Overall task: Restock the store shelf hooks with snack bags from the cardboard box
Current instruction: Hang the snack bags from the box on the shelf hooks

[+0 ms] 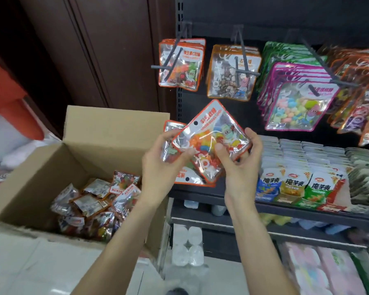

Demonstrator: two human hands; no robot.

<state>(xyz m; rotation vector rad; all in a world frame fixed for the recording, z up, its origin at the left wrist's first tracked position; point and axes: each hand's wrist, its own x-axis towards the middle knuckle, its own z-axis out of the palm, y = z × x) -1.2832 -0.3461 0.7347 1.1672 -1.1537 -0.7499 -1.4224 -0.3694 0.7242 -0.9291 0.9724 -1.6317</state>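
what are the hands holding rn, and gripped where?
Both hold a small stack of orange-edged gummy bags. Left hand grips the stack's left side; right hand pinches the top bag's lower right edge.

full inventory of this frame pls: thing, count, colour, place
held snack bags: at least three, orange-edged clear, fanned between both hands
cardboard box: one, brown, open, lower left
snack bags in box: many, orange-edged, piled loose
leftmost hook bags: a few, orange-edged, upper shelf panel
second hook bags: several, orange-edged, right of those
pink-edged bags: stack, on third hook, green-edged ones behind
far-right hook bags: many, orange-edged, at frame edge
shelf packets: rows, blue, yellow, green fronts, below hooks
left hand: grips the bags' left side
right hand: pinches the top bag
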